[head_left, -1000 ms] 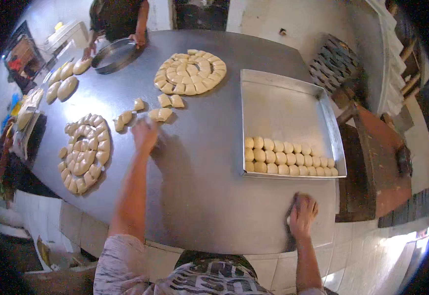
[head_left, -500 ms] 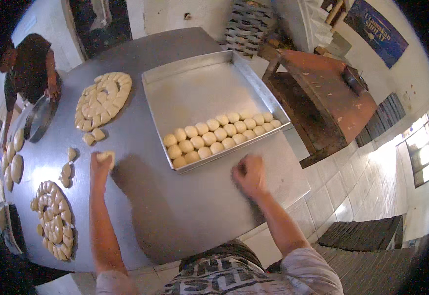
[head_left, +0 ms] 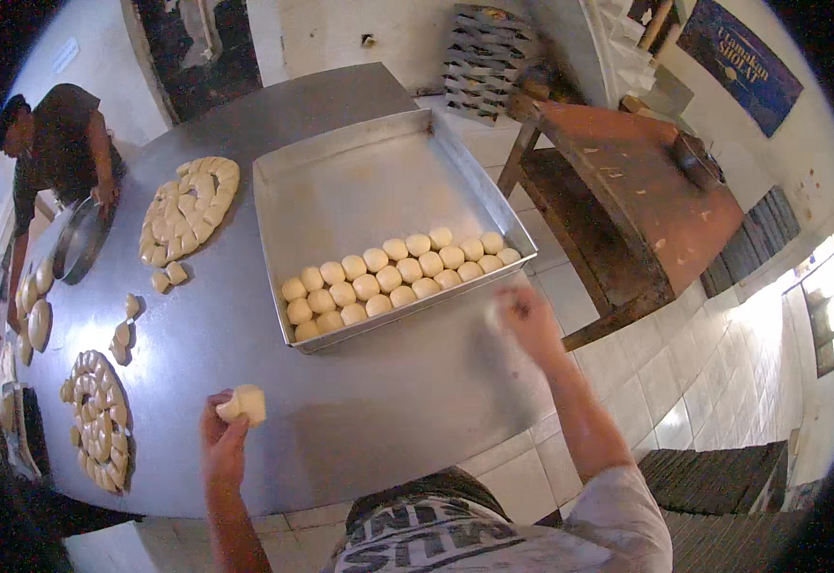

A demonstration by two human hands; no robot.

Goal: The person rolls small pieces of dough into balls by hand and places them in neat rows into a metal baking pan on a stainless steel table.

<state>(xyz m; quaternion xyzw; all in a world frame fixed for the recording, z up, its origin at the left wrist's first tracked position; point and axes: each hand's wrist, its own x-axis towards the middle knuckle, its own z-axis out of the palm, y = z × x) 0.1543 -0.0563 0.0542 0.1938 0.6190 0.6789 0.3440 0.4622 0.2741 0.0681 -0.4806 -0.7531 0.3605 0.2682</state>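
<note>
My left hand [head_left: 221, 420] grips a pale cut piece of dough [head_left: 250, 405] above the steel table [head_left: 321, 411]. My right hand [head_left: 522, 315] is curled and slightly blurred beside the near right corner of a large metal tray [head_left: 522, 234]; what it holds, if anything, I cannot make out. Rows of round dough balls [head_left: 364, 285] sit along the tray's near side. Coils of cut dough lie at the back left [head_left: 188, 210] and near left [head_left: 97, 420], with loose pieces [head_left: 122, 336] between them.
A co-worker [head_left: 63, 143] at the left edge holds a round pan [head_left: 83, 239] beside larger dough lumps [head_left: 40, 325]. A worn red-brown wooden table [head_left: 627, 191] stands at the right. Stacked metal moulds [head_left: 484, 67] and dark stacked trays [head_left: 713, 477] are on the floor.
The view has swung right. My left hand has picked up a dough piece and drawn it back toward me. My right hand has moved up toward the tray's corner.
</note>
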